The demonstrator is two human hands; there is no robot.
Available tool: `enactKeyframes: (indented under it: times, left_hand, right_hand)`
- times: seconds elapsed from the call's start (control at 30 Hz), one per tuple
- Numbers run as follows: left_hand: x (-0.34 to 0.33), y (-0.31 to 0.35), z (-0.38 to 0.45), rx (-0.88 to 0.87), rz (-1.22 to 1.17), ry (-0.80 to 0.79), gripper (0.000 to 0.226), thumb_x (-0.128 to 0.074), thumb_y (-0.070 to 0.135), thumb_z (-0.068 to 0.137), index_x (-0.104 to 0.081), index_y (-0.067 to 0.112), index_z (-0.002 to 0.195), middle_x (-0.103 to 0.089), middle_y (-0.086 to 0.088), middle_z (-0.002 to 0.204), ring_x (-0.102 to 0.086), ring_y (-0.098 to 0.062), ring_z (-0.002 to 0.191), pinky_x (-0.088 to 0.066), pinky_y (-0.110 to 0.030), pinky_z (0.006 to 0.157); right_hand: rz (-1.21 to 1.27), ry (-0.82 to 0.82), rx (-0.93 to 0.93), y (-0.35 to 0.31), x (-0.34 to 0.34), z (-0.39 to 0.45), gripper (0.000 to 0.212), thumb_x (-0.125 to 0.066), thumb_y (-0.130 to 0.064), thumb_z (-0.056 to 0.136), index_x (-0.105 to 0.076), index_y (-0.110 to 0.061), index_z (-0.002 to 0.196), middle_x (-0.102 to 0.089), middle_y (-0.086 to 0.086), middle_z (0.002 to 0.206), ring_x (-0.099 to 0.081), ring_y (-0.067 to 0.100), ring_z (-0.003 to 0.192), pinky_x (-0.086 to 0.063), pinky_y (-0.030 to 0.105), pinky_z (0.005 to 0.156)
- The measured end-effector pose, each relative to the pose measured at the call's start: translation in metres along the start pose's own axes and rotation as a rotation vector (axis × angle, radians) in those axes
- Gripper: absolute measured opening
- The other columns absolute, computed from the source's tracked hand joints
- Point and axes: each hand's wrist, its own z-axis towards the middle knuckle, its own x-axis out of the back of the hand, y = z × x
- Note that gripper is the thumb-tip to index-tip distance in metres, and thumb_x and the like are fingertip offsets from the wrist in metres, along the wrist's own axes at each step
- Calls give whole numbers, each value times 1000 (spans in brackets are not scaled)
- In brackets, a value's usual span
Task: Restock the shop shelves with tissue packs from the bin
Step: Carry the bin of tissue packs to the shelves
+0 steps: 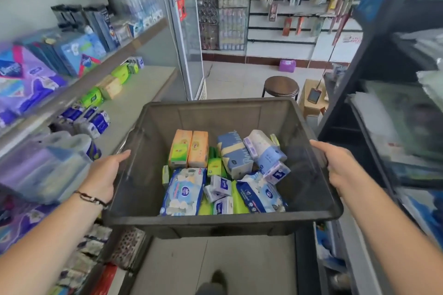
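Person stands in a narrow shop aisle, carrying a dark grey bin [225, 112] held out in front at about waist height, clear of the floor. Left hand [105, 172] grips the bin's left rim, fingers curled over the edge, thumb along the outside; a thin dark bracelet [92, 197] sits on that wrist. Right hand [340, 165] grips the right rim the same way, fingers hooked round the lip. Both hands sit at mid-length of their sides, so the bin hangs between them, level.

The tissue packs [223, 172] lie loose on the bin floor, well below and between the two grips, touched by neither hand. Two orange packs [189, 148] stand side by side at the far left of the heap; a blue-and-cream pack [232, 153] leans to their right; white-and-blue soft packs [183, 190] lie flat at the near side, with small green packs [214, 167] wedged in the middle.

Left of the bin, shelves [134, 40] carry more packs, blurred: purple and blue on the upper level, green and tan ones further along on the lower. Far down the aisle, a round dark stool [281, 85] on a pale tiled floor [230, 79]. A dark counter [374, 60] rises on the right. A shoe [217, 279] shows below the bin.
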Motion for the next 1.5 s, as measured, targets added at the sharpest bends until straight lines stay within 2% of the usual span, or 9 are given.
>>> enactKeyframes:
  times: [0.07,0.2,0.43,0.7,0.9,1.03,1.17,1.3,1.5]
  left_hand:
    - [-16,11,28,5,22,27,68,-87,42,58,-70,6,113,-73,-16,103,-72,-34,87,-60,-48,70]
    - [-61,37,78,-8,44,-1,45,-83,34,67,-74,5,100,-75,-16,96,-71,-31,75,-59,-49,67]
    - [-110,62,145,0,23,-14,51,-82,32,69,-72,4,110,-74,-18,101,-72,-32,81,-60,-46,69]
    - [-143,71,181,-31,-37,63,10,-70,18,88,-71,8,88,-71,-6,59,-68,-21,47,-56,-36,45]
    - [-141,68,200,15,-79,127,16,-71,20,87,-72,5,92,-75,-9,70,-71,-24,57,-59,-40,54]
    - [-134,67,208,45,-103,202,21,-74,25,86,-74,6,96,-77,-14,84,-73,-32,79,-59,-49,79]
    - [-126,62,215,83,-151,283,34,-76,28,82,-73,4,107,-75,-18,99,-72,-35,90,-55,-54,90]
    - [-126,53,216,96,-196,341,35,-73,28,85,-71,4,111,-75,-17,101,-71,-34,96,-53,-51,92]
    - [-129,35,214,93,-280,449,35,-71,27,85,-72,7,114,-73,-17,111,-70,-34,101,-52,-52,95]
  right_hand:
    - [22,-16,-13,-4,-8,27,43,-79,-30,80,-69,-4,113,-75,18,98,-74,34,83,-60,44,72]
    - [30,-15,-2,-18,-25,70,32,-74,-24,87,-72,1,107,-74,20,99,-72,36,84,-60,44,76]
    - [-5,18,-33,-56,-64,142,34,-79,-32,81,-74,-6,103,-76,15,97,-73,35,88,-60,50,81]
    - [-83,-6,-36,-102,-112,203,31,-76,-29,85,-70,-5,105,-75,14,95,-72,33,84,-58,38,67]
    - [-155,-103,-33,-125,-154,246,24,-74,-28,87,-70,-6,98,-73,13,93,-69,27,81,-51,32,60]
    - [-199,-131,-44,-139,-187,272,22,-75,-27,86,-61,-10,84,-64,10,88,-59,26,76,-45,35,57]
    - [-254,-261,-15,-138,-218,318,56,-86,-41,55,-74,-6,98,-74,15,101,-68,36,100,-56,53,89]
    - [-298,-379,6,-137,-249,368,65,-85,-45,49,-75,-8,101,-74,14,104,-67,36,104,-53,55,96]
    - [-386,-492,46,-156,-303,398,26,-77,-22,83,-74,1,94,-74,19,84,-67,30,71,-56,40,69]
